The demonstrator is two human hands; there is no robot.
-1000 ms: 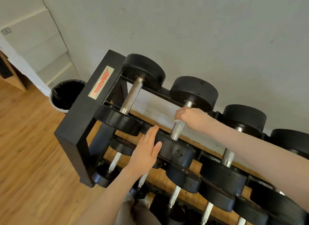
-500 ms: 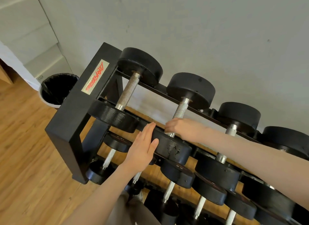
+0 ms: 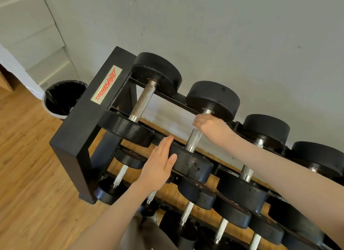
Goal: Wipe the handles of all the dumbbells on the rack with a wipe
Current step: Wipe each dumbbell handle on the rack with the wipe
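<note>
Right hand [image 3: 210,128] is wrapped around the upper end of the knurled handle [image 3: 194,139] on the second dumbbell [image 3: 193,164] of the top tier, close under its far head; whether a wipe sits inside that grip cannot be told. Left hand [image 3: 158,168] lies flat, fingers straight, pressed against the near head of that same dumbbell. The black rack [image 3: 78,130] stands against the wall, a lined bin [image 3: 61,97] just beyond its end on the wooden floor [image 3: 28,166].

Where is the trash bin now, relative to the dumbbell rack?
In the head view, the trash bin stands on the wooden floor at the left, just beyond the rack's left end, near the wall.
</note>
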